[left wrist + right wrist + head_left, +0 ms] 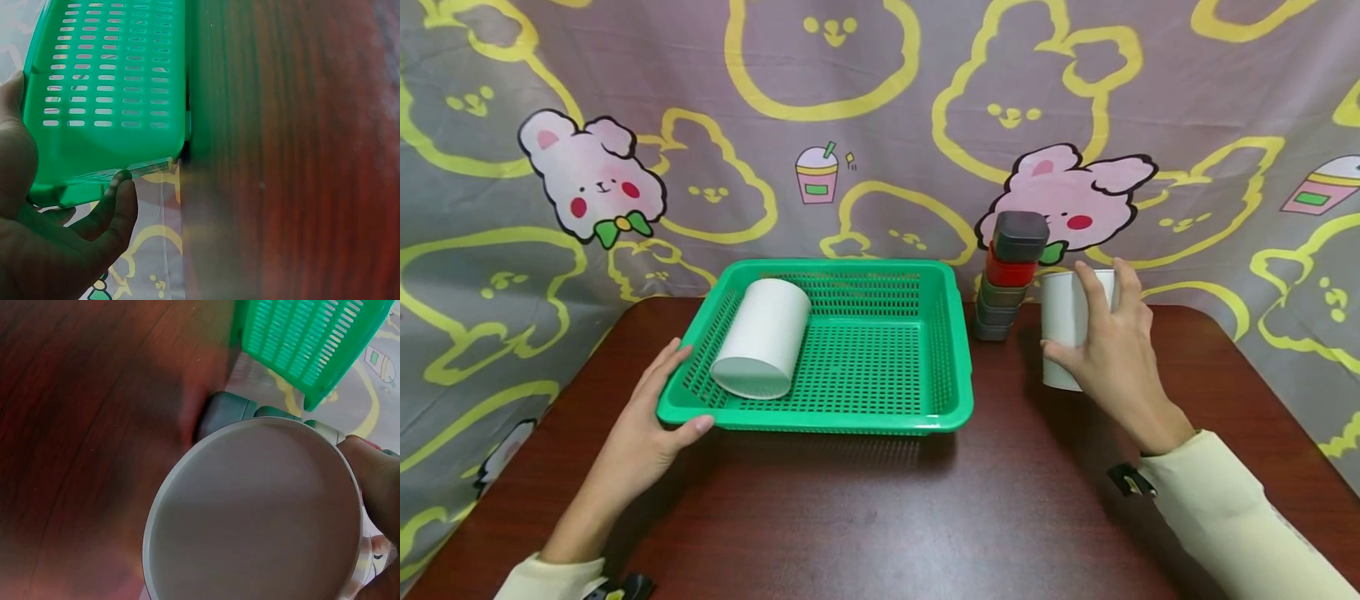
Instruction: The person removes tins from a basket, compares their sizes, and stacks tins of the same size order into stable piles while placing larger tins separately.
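Observation:
A green plastic basket [850, 421] with slotted sides stands on the table. Inside it, against the left wall, a white cylinder [767, 329] lies on its side. My left hand [632, 437] holds the basket's front left corner, thumb at the front rim and fingers along the left side. To the right of the basket, my right hand [1116, 350] grips a second white cylinder [1063, 312], roughly upright, with the thumb on its near side and fingers round its upper part. One flat round end of that cylinder [256, 512] fills much of the right wrist view.
Between the basket and the right hand's cylinder stands a stack of small rounded blocks [1002, 296], dark grey, red and olive. The dark red-brown table [880, 508] reaches back to a patterned cloth [880, 158] hanging behind it.

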Action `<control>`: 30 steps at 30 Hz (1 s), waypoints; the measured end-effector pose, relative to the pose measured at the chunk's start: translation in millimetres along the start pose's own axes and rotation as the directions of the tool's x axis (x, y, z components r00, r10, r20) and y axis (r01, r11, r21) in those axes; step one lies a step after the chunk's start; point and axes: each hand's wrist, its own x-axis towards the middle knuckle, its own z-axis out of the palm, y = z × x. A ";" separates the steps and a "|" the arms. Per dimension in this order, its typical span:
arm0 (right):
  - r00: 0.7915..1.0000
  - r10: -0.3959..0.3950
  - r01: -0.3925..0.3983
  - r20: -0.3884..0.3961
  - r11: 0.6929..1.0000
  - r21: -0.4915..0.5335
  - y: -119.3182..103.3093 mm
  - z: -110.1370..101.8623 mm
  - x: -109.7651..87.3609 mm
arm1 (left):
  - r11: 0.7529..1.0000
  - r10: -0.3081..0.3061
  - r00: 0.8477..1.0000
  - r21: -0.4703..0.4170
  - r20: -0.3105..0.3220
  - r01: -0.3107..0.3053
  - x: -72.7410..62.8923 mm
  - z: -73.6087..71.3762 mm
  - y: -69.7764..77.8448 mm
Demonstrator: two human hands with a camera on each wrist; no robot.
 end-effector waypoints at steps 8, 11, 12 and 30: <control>1.000 0.012 -0.012 -0.016 1.000 0.023 6.7 8.9 5.9 | 1.000 0.004 1.000 0.007 -0.004 -0.004 -0.1 0.6 -0.2; 1.000 0.025 -0.024 -0.017 0.999 0.025 8.4 11.7 7.8 | 1.000 0.008 1.000 0.004 -0.003 -0.008 -0.1 0.7 0.2; 0.999 0.027 -0.026 -0.018 0.999 0.026 8.8 12.5 8.4 | 1.000 0.008 1.000 0.003 -0.003 -0.008 -0.3 0.8 0.2; 0.995 0.083 -0.084 -0.064 0.996 -0.011 10.0 15.3 5.6 | 1.000 0.010 1.000 -0.001 -0.005 -0.010 0.3 1.2 -0.8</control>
